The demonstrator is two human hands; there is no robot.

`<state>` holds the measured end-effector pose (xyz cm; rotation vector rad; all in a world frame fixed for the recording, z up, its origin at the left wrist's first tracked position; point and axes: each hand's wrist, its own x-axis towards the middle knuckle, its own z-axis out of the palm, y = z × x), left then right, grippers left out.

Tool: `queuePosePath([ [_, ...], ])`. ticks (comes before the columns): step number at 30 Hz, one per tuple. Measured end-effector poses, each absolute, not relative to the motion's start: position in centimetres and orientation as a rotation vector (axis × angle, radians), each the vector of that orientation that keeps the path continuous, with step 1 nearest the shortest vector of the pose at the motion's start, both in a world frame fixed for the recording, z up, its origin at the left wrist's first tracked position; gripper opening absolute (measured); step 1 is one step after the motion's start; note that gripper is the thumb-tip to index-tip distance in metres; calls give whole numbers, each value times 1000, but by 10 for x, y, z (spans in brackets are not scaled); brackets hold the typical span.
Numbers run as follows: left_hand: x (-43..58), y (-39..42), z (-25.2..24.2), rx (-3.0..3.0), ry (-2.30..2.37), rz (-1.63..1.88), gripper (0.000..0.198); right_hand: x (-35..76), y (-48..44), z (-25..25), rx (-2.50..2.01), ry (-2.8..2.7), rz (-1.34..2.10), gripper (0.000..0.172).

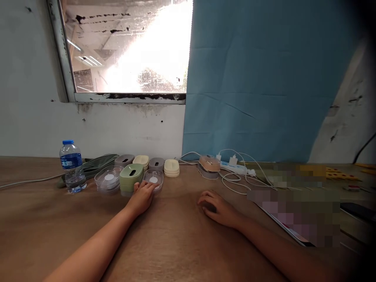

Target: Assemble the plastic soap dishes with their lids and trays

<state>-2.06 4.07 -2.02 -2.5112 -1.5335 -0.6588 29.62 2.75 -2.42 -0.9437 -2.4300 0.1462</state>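
My left hand (142, 197) reaches forward across the wooden table (176, 243), its fingertips touching the front of a clear plastic tray stack (154, 179) beside a green lidded box (131, 176). The fingers lie loosely apart and hold nothing. My right hand (217, 207) rests palm down on the table, fingers curled slightly, nothing visible in it. Behind the green box stand grey boxes (124, 159) and cream lids (171, 167) in stacks. Another clear tray stack (109, 179) sits left of the green box.
A water bottle (72, 166) with a blue cap stands at the left, a dark green cloth (96, 163) behind it. A white power strip (235, 167) with cables and a tan device (209, 164) lie at the back right. Wall and window rise behind the table.
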Motion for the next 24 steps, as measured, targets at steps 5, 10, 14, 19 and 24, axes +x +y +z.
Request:
queuePosePath([
  [5, -22, 41, -20, -2519, -1548, -618, 39, 297, 26, -20, -956, -2442, 136, 22],
  [10, -23, 39, -19, -2530, -1523, -722, 40, 297, 20, -8, -912, -2545, 26, 23],
  [14, -24, 41, -29, -2534, -1564, -786, 44, 296, 26, -9, -927, -2566, -152, 26],
  [19, -5, 34, -16, -2431, -1601, -1219, 40, 298, 77, -5, -980, -2498, -480, 28],
  [24, 36, -22, 41, -3186, -1509, -1899, 24, 308, 147, 14, -1272, -2044, -580, 36],
])
